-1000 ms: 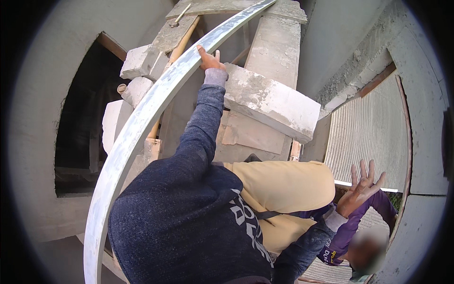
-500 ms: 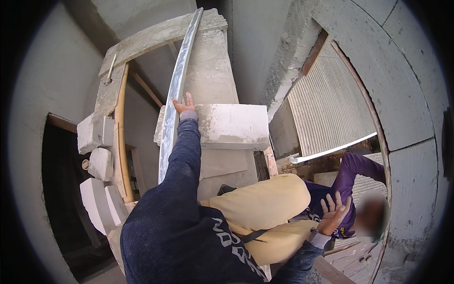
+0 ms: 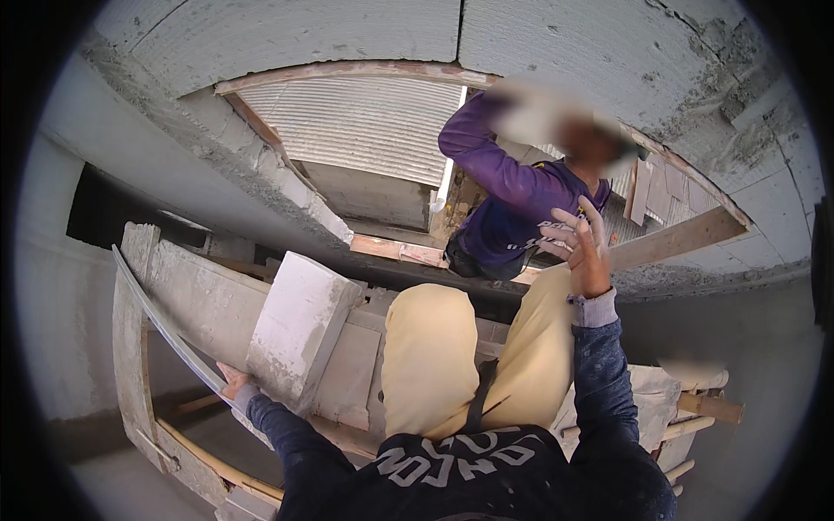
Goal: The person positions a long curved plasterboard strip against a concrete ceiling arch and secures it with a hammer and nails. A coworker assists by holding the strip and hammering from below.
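Note:
My left hand (image 3: 233, 382) holds a long pale metal strip (image 3: 162, 319), which runs up to the far left end of the plank platform. A large white block (image 3: 295, 326) sits just to the right of that hand, on a dusty plank (image 3: 208, 295). My right hand (image 3: 580, 245) is raised at the right, fingers spread and slightly curled, with nothing in it; in the view it lies over a co-worker's purple top (image 3: 504, 178). My knees in pale yellow trousers are in the middle.
The co-worker is at a wood-framed wall opening (image 3: 400, 252), arms raised, with corrugated sheeting (image 3: 339, 122) and a white pipe (image 3: 447, 178) beyond. A dark opening (image 3: 104, 208) is at the left. Bamboo poles (image 3: 686, 427), boards and rubble stand at lower right.
My view has swung toward the wall opening, so the platform now lies across the lower picture and the co-worker sits higher. My left hand stays at the strip; my right hand remains raised and open.

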The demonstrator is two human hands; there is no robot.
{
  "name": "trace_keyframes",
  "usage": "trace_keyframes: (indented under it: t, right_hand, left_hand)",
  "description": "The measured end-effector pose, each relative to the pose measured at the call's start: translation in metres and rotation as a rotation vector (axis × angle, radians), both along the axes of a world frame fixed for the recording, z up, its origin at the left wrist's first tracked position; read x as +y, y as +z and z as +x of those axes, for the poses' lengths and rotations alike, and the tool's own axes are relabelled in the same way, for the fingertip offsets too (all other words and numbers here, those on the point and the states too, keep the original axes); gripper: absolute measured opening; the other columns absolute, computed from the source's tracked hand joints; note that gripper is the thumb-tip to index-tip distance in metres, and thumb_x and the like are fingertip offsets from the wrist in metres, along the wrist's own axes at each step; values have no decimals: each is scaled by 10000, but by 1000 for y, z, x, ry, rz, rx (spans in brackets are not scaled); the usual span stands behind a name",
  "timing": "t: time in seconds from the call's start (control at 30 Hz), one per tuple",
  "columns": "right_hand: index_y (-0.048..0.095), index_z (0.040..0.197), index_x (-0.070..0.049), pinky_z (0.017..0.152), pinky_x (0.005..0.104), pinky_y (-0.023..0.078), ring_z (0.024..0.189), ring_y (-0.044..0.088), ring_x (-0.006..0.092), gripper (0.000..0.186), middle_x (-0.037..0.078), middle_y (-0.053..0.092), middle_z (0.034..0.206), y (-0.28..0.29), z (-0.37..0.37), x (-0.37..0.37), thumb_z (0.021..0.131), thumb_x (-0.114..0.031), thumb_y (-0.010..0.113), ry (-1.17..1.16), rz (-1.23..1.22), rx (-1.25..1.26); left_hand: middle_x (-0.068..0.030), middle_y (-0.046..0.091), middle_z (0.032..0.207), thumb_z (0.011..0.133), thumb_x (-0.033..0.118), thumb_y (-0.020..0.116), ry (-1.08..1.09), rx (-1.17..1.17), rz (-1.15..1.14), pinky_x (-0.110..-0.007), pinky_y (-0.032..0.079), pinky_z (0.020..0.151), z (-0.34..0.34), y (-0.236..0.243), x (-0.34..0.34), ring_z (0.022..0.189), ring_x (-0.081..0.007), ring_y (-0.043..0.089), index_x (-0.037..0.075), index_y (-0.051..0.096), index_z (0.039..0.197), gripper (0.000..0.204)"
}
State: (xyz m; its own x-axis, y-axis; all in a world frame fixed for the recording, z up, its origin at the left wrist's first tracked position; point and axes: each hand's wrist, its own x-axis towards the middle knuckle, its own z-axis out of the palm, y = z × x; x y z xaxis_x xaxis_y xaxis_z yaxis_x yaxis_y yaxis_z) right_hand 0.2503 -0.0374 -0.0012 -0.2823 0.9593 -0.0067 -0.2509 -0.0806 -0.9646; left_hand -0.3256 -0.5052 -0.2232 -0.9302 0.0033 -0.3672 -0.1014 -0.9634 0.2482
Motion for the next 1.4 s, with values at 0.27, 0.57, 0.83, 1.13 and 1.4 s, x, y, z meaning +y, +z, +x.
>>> trace_keyframes:
  t: [0.27, 0.57, 0.83, 1.13, 1.4]
  right_hand:
    - [396, 1270, -3, 755, 383, 545, 875, 633, 248, 459, 173, 589, 1035, -2, 57, 8, 912, -250, 546, -300, -10, 183]
    - [480, 1158, -13, 612, 326, 557, 739, 649, 224, 305, 137, 632, 923, -189, 156, -137, 899, -162, 539, -838, -525, -173]
    - [469, 1171, -25, 531, 281, 522, 673, 618, 181, 299, 101, 617, 898, -250, 192, -284, 880, -92, 494, -1128, -668, -414]
    - [549, 1093, -33, 695, 321, 479, 712, 618, 223, 299, 118, 618, 777, -286, 260, -306, 800, -89, 571, -1346, -615, -866]
    - [540, 1117, -54, 682, 341, 476, 741, 604, 234, 307, 131, 609, 818, -269, 274, -282, 811, -80, 548, -1177, -506, -1004]
  left_hand:
    - [-219, 346, 1398, 963, 383, 202, -269, 167, -548, -524, 351, 1038, -3, 68, 47, 1273, -406, 349, -128, 246, 1342, 637]
    - [-255, 103, 1468, 880, 539, 460, -1079, 601, -465, -472, 196, 1127, 104, 224, 388, 1356, -394, 148, -72, -47, 1397, 947]
    - [-237, 85, 1478, 749, 754, 404, -1141, 436, 11, -525, 164, 1110, 205, 258, 572, 1366, -373, 130, -35, -26, 1417, 1120]
    - [-175, 478, 1261, 856, 564, 495, -654, 775, -483, -510, 376, 963, 164, 271, 623, 1136, -335, 456, 11, 437, 1268, 693]
    - [-189, 466, 1273, 880, 496, 502, -753, 452, -240, -511, 379, 964, 155, 288, 619, 1161, -348, 445, -19, 420, 1269, 651]
